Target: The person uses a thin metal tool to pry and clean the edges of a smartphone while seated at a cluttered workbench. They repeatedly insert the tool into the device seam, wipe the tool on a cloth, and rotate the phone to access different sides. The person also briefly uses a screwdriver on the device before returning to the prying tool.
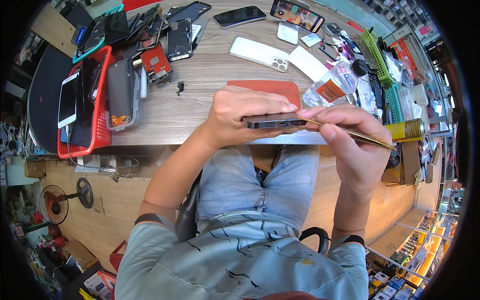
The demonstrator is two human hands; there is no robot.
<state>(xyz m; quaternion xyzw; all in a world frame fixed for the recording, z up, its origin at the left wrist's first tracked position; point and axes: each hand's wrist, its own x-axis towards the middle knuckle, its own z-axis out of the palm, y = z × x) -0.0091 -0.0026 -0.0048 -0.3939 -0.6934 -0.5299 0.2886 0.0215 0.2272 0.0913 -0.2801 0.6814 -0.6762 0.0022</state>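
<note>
My left hand (224, 112) is wrapped round a dark smartphone (262, 123), held flat above the table's near edge. The phone's bottom edge, with its charging port, faces me. In my right hand (357, 135) a thin, gold-coloured tool, perhaps tweezers (367, 140), is pinched between thumb and fingers. Its tip reaches the right end of the phone's bottom edge; whether it touches cannot be made out. Just behind my hands lies a red mat (265, 88). A clear plastic bottle (334, 86) with a black cap and orange label leans beyond my right hand.
A white phone back (257, 52), a black phone (239, 17) and a propped phone with a lit screen (298, 16) are farther back. At left are a red basket (103, 112), a clear tub (131, 120) and piled phone parts. A yellow can (407, 130) lies at right.
</note>
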